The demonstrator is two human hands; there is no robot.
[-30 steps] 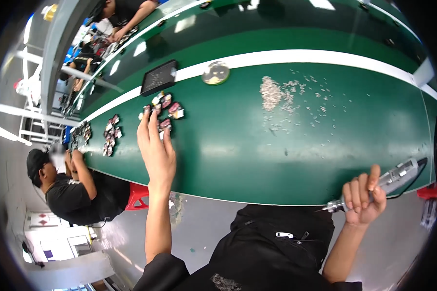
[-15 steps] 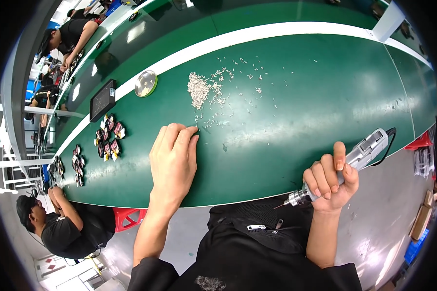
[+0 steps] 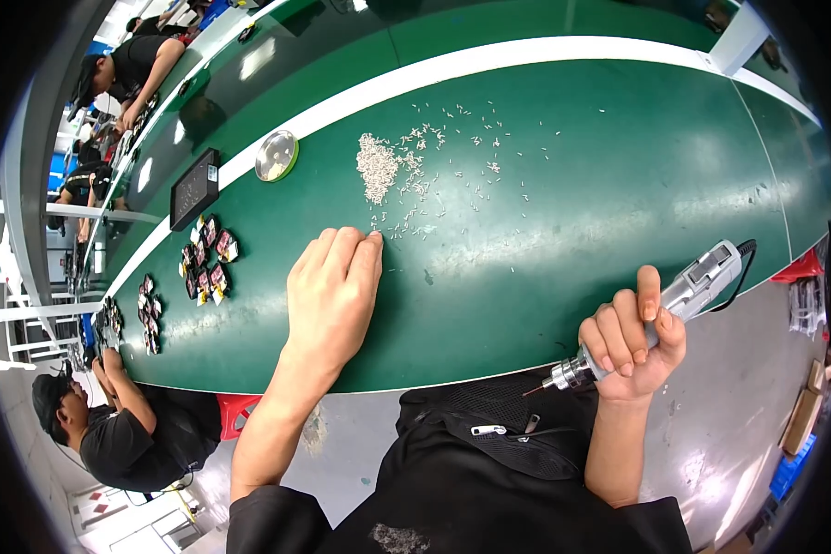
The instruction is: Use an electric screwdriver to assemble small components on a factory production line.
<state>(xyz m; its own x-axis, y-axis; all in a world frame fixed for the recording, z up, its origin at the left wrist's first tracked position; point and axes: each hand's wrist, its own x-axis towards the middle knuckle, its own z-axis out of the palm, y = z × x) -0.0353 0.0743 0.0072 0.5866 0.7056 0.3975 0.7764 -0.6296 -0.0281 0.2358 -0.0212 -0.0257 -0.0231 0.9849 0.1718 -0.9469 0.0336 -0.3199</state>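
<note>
My right hand (image 3: pixel 632 346) is wrapped round a grey corded electric screwdriver (image 3: pixel 697 286) at the table's near edge. Its thin bit (image 3: pixel 534 392) points left, in front of my body. Over the green table (image 3: pixel 545 295), my left hand (image 3: pixel 337 291) has its fingers pressed together, with the tips down at the lower end of the scattered small pale pieces (image 3: pixel 415 175). What the fingertips pinch, if anything, is too small to make out. Just beyond is a dense heap of the same rod-like pieces (image 3: pixel 376 171).
Left of the heap stand a round shallow dish (image 3: pixel 277 157) and a black tray (image 3: pixel 195 191). Clusters of small black parts with coloured labels (image 3: pixel 209 260) lie to the left. A co-worker (image 3: pixel 120 415) sits at the table's left end; another person (image 3: pixel 134 74) works across at far left.
My left hand has shifted slightly away from me and turned, its fingertips drawing closer to the scattered pieces. My right hand and the electric screwdriver have barely moved.
</note>
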